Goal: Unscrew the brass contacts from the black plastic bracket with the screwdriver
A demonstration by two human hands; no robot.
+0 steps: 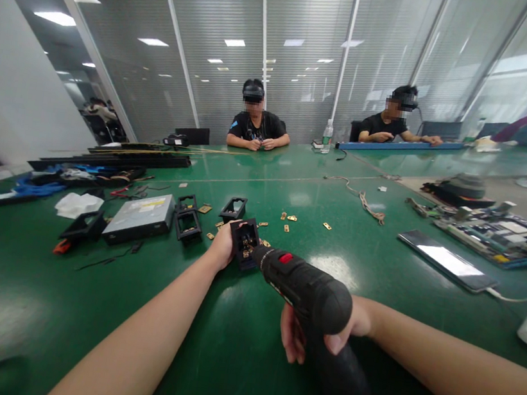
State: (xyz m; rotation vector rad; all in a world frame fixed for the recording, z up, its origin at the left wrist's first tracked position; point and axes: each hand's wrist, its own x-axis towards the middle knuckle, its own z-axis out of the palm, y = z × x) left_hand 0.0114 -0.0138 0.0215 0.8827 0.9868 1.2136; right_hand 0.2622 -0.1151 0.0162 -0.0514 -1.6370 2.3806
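Observation:
My left hand is closed on a black plastic housing, a box-like frame tilted so its hollow inside faces me. Small brass-coloured parts show within it. In my right hand is a black cordless screwdriver with a red switch, gripped by its handle. The tool's front end reaches the right side of the housing; its very tip is hard to make out. Loose brass plates lie beyond the housing. Further black housings stand to the left of it.
A silver disc drive lies on the green table at left, near a white tissue. To the right are a phone on a cable and a circuit board. Two people sit across the table, another at far right.

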